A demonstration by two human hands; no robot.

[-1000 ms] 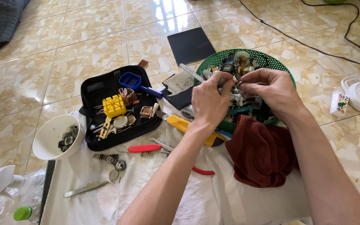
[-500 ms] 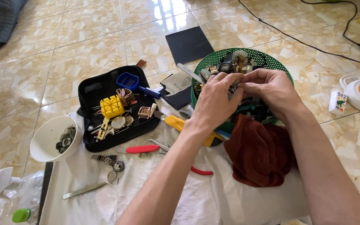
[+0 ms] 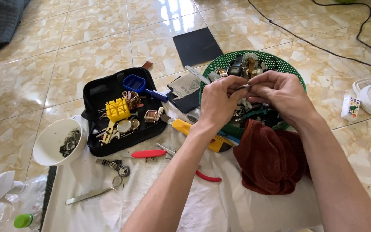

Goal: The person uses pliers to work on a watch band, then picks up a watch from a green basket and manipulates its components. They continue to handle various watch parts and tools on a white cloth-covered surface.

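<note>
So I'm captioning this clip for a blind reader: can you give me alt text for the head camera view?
Two bare hands, left hand and right hand, meet over a green basket of watches, pinching a small metal piece between them. A dark red cloth lies beside it on a white sheet, with an open black tool case and white bowl further left.

Thin dark metal piece point(image 3: 242, 87) — over green basket point(image 3: 289, 68)

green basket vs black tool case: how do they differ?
The green basket is round with perforated walls; the black tool case is rectangular and solid-sided. The green basket sits under the left hand and right hand; the black tool case lies apart, untouched. Both are open-topped and hold small watch parts.
</note>
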